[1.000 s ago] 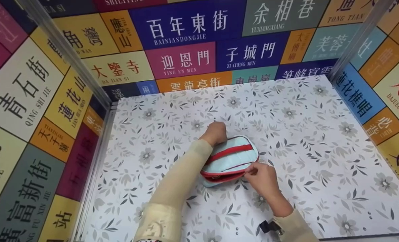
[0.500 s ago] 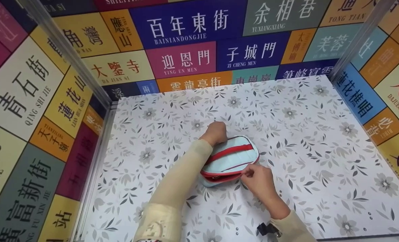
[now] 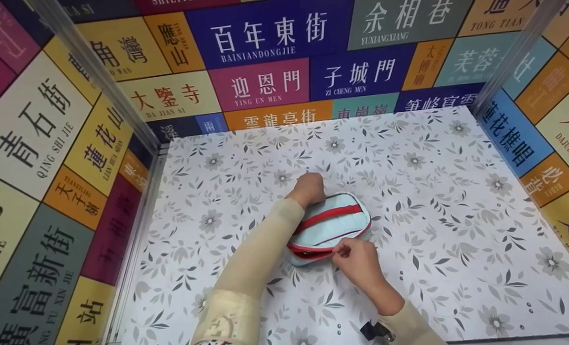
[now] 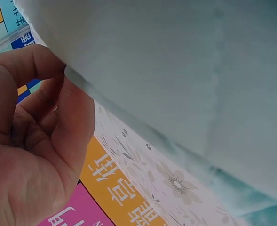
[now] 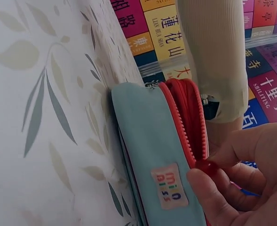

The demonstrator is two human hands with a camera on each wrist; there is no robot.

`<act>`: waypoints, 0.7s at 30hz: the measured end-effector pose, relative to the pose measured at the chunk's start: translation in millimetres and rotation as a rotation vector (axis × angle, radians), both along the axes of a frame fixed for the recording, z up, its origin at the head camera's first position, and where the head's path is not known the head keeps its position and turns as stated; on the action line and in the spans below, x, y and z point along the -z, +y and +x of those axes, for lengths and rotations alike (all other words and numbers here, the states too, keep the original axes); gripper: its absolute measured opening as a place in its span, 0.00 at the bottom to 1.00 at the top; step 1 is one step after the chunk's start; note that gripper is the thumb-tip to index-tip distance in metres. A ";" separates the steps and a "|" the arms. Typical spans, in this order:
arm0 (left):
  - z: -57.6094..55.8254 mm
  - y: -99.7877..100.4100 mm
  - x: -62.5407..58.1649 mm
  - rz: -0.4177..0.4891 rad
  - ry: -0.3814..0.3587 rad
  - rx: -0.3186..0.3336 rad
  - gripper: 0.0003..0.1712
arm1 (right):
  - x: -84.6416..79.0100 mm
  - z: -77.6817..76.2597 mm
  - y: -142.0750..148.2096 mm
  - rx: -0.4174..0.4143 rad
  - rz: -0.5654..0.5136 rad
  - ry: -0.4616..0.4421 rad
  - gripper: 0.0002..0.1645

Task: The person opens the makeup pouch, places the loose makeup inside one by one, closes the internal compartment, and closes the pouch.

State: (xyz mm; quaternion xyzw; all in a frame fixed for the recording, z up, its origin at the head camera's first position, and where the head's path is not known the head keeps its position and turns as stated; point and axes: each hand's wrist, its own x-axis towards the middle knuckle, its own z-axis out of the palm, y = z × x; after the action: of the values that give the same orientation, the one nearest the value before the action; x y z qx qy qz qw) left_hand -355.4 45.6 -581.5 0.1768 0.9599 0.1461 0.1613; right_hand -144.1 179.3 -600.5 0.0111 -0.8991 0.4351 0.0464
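Observation:
A light-blue zippered pouch [image 3: 335, 223] with red trim and a red strap [image 3: 327, 214] across its top lies mid-table. At its far left end, my left hand [image 3: 309, 188] pinches the pouch's edge between thumb and finger, as the left wrist view shows. On the near side, my right hand [image 3: 358, 261] pinches the red zipper pull [image 5: 207, 167]. In the right wrist view the zipper gapes beyond the pull, baring a red lining [image 5: 187, 106]. A "mini niss" label [image 5: 170, 186] sits on the pouch's side.
The pouch rests on a white tabletop [image 3: 433, 201] printed with grey leaves and flowers. Panels of colourful street-name signs [image 3: 265, 43] rise behind and at both sides, with metal posts [image 3: 97, 72] at the corners.
My right hand has slid left along the pouch's near edge with the zipper pull, and the gap in the zipper has become shorter. The left hand has stayed in place.

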 end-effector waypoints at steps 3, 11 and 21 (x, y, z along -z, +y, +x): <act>-0.5 0.7 0.4 -0.010 0.020 0.009 0.08 | 0.0 1.2 -5.0 -0.019 -0.001 0.013 0.15; -1.4 1.6 0.6 -0.029 0.048 0.033 0.10 | 1.2 1.3 -12.8 -0.049 -0.007 0.027 0.14; -1.4 -1.3 -0.4 -0.005 0.019 -0.010 0.07 | 0.0 -0.3 -7.3 -0.084 -0.001 0.010 0.13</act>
State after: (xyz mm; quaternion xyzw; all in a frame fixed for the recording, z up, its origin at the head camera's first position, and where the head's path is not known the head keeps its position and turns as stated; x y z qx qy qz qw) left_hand -356.8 44.2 -581.1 0.1728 0.9627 0.1429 0.1516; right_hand -144.4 172.0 -600.5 0.0509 -0.8974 0.4370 0.0329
